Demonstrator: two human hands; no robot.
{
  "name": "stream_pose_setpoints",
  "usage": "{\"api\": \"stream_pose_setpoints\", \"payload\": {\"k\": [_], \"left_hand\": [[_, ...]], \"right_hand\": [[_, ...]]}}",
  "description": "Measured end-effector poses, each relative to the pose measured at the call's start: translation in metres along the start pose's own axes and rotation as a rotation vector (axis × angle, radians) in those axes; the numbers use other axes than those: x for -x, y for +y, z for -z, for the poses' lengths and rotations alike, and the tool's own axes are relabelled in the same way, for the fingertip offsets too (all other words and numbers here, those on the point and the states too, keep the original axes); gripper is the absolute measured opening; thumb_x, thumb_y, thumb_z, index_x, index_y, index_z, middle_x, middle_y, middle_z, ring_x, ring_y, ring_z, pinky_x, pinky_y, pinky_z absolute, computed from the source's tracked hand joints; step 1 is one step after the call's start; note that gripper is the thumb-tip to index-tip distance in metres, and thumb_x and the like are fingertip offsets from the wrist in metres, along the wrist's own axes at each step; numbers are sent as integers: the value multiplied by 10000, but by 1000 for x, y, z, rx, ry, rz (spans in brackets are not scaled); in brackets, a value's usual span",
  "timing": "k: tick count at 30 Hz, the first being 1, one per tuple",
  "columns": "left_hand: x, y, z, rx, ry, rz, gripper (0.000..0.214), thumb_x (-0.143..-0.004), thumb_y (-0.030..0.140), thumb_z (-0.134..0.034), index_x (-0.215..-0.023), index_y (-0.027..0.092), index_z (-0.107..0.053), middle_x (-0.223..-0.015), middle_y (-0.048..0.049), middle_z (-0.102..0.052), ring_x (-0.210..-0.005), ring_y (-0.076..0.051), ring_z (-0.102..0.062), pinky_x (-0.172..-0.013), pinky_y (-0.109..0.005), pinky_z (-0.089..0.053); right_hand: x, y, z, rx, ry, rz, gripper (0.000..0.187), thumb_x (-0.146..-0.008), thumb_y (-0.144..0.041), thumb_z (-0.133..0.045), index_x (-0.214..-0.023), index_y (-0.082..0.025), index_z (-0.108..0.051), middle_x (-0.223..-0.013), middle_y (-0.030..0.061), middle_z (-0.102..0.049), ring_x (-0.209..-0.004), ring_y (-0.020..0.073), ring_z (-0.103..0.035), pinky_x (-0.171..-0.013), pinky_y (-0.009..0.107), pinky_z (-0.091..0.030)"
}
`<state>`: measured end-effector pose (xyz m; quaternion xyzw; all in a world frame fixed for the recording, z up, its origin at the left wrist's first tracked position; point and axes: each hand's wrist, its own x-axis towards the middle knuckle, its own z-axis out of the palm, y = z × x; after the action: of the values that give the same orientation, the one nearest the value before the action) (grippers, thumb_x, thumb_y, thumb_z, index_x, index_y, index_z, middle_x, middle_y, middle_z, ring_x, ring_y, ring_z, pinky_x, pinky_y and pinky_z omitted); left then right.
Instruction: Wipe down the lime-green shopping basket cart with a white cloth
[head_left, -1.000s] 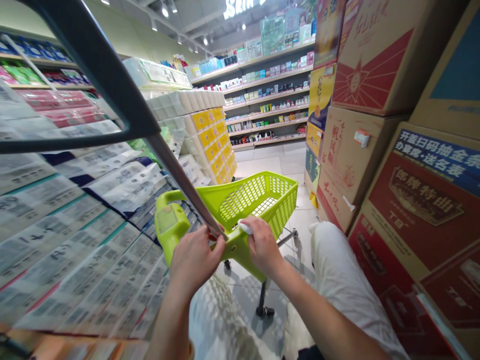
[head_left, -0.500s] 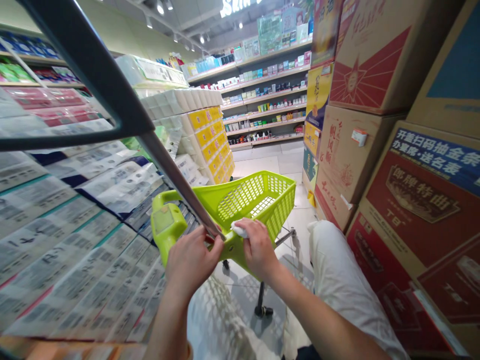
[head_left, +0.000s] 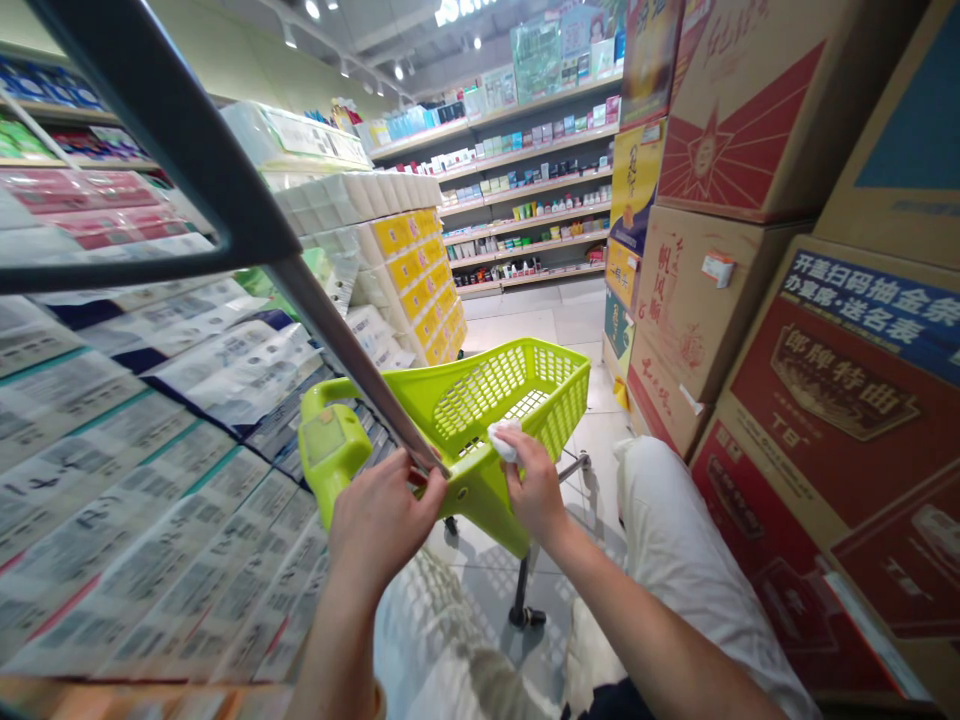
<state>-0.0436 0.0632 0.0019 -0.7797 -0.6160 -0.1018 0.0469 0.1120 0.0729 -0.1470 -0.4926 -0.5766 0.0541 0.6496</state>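
A lime-green shopping cart (head_left: 559, 385) stands on the tiled floor in front of me. My left hand (head_left: 382, 520) is closed around the base of the cart's grey handle bar (head_left: 341, 350), which rises up to the upper left. My right hand (head_left: 534, 482) is closed on a small white cloth (head_left: 501, 436) and presses it against the near right rim of the cart's basket. The basket looks empty. My knee in light trousers (head_left: 667, 530) shows to the right of the cart.
Stacked packs of tissue paper (head_left: 150, 460) fill the left side. Cardboard boxes (head_left: 750, 300) are piled high on the right. An aisle floor (head_left: 525, 320) runs ahead to shelves of bottles (head_left: 532, 200) at the back.
My right hand with the white cloth has slid along the basket rim, to the right and a little away from me. The left hand stays on the handle bar.
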Motion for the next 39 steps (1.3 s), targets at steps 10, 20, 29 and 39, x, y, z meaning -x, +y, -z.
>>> {"api": "stream_pose_setpoints", "payload": {"k": [10, 20, 29, 39], "left_hand": [[3, -5, 3, 12, -7, -13, 309, -841, 415, -435, -925, 255, -686, -843, 3, -769, -818, -220, -711, -664, -290, -452], [3, -5, 3, 26, -10, 3, 325, -834, 441, -424, -916, 250, -673, -839, -4, -766, -828, -225, -712, -666, -292, -449], [3, -7, 2, 39, -7, 4, 314, -825, 437, -434, -891, 257, -684, -827, 5, -767, -806, -207, -708, -651, -278, -449], [5, -12, 3, 28, -11, -8, 322, -830, 441, -430, -908, 265, -689, -824, 14, -767, -791, -210, -705, -637, -281, -438]], "right_hand": [[19, -1, 0, -153, 20, 151, 389, -886, -64, -466, -1184, -232, -652, -1222, 83, -672, -1214, 196, -601, -1059, 404, -491], [28, -20, -5, -116, -46, 133, 326, -867, -89, -468, -1111, -227, -635, -1113, 79, -678, -1100, 199, -619, -993, 397, -495], [17, -1, -3, 29, 7, 8, 294, -836, -80, -452, -1028, -211, -632, -1042, 69, -688, -1032, 217, -619, -923, 388, -450], [16, 14, -1, 70, -1, 69, 281, -860, -96, -441, -1050, -219, -610, -1034, 57, -697, -1024, 203, -629, -941, 378, -408]]}}
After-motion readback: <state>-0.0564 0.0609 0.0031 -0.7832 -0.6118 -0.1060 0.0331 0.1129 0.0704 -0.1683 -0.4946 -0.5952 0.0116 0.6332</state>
